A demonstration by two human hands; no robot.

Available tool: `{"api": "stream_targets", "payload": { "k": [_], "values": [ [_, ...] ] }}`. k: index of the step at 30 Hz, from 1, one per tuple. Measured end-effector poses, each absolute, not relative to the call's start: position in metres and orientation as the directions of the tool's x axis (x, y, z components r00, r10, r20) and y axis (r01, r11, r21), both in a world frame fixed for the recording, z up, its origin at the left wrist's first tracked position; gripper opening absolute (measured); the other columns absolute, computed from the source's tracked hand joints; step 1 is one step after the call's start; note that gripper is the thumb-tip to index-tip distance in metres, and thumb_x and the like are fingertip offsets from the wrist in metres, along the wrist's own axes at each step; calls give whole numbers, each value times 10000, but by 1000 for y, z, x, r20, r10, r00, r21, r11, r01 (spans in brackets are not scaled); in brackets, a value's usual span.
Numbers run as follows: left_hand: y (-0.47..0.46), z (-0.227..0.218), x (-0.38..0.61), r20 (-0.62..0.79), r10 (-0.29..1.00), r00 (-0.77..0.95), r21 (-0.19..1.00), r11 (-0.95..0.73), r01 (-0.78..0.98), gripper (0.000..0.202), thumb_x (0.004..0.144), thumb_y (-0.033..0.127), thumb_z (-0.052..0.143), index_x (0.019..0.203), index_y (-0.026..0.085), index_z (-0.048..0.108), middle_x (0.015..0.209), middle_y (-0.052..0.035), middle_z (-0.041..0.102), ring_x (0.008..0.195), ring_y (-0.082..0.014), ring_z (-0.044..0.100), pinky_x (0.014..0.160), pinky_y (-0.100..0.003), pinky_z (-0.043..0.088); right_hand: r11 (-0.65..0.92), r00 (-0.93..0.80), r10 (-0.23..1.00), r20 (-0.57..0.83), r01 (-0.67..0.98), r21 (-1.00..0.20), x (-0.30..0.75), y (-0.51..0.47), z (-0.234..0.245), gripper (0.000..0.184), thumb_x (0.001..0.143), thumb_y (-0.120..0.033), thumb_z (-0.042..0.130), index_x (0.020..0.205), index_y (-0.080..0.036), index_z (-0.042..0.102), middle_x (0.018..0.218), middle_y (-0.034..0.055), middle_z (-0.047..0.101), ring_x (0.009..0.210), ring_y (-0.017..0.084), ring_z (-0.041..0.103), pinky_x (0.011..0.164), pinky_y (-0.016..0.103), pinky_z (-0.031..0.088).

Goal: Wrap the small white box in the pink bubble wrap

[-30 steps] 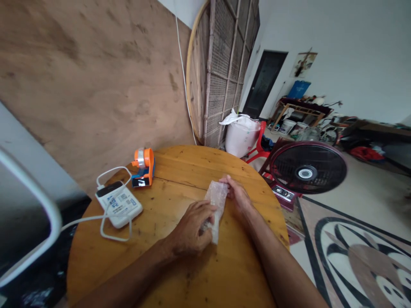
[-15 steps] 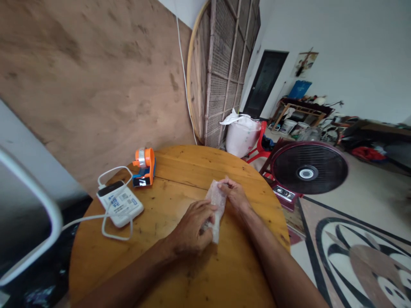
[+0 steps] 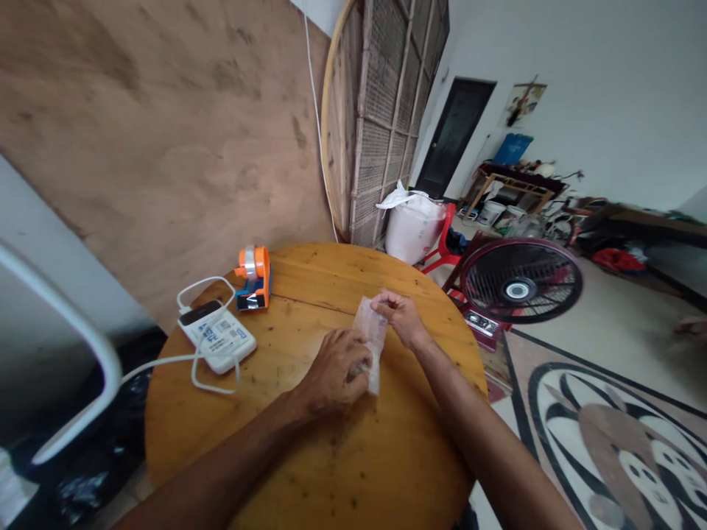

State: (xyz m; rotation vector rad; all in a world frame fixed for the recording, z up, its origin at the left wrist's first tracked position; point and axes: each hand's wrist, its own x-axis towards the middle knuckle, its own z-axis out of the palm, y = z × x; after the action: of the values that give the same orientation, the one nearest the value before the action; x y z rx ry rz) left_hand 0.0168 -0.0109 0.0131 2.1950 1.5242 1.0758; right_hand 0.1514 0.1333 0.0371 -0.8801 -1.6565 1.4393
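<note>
A narrow piece of clear, bubble-wrap-like plastic (image 3: pixel 374 337) lies on the round wooden table (image 3: pixel 309 471) between my hands. My left hand (image 3: pixel 338 368) is closed on its near left side, with thumb and fingers bent around the edge. At the far right corner, my right hand (image 3: pixel 398 315) pinches the plastic between thumb and fingers. Whether anything is wrapped inside I cannot tell.
An orange and blue tape dispenser (image 3: pixel 255 278) stands at the table's far left. Beside it lies a white power bank (image 3: pixel 226 342) with a looped white cable. A dark red fan (image 3: pixel 519 283) stands past the right edge, and a white sack (image 3: pixel 414 230) behind the table.
The view has shifted slightly, so the table and its items sit a little higher and further right at the left side. Both hands keep hold of the plastic.
</note>
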Motion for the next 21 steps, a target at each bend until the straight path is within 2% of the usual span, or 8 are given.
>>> {"api": "stream_targets", "payload": {
  "k": [6, 12, 21],
  "values": [
    [-21, 11, 15, 413, 905, 102, 634, -366, 681, 194, 773, 194, 562, 912, 239, 689, 1066, -63, 523, 1033, -234, 461, 930, -409, 403, 306, -498, 841, 210, 118, -945, 155, 98, 59, 277, 692, -457, 682, 673, -200, 580, 557, -43, 462, 520, 101, 373, 520, 243, 282],
    [-23, 10, 15, 423, 903, 77, 662, -366, 654, 193, 802, 193, 559, 919, 223, 708, 990, -71, 544, 997, -226, 468, 905, -393, 430, 441, -475, 820, 319, 170, -881, 159, 49, 66, 262, 790, -447, 612, 700, -203, 577, 649, -17, 485, 595, 125, 421, 578, 254, 340],
    [-26, 5, 17, 453, 891, 20, 702, -370, 609, 141, 800, 196, 572, 886, 210, 683, 980, -53, 564, 1002, -214, 488, 927, -380, 426, 383, -352, 882, 314, 146, -912, 162, 16, 44, 248, 813, -457, 612, 768, -217, 569, 697, -4, 550, 649, 151, 493, 656, 272, 416]
  ]
}}
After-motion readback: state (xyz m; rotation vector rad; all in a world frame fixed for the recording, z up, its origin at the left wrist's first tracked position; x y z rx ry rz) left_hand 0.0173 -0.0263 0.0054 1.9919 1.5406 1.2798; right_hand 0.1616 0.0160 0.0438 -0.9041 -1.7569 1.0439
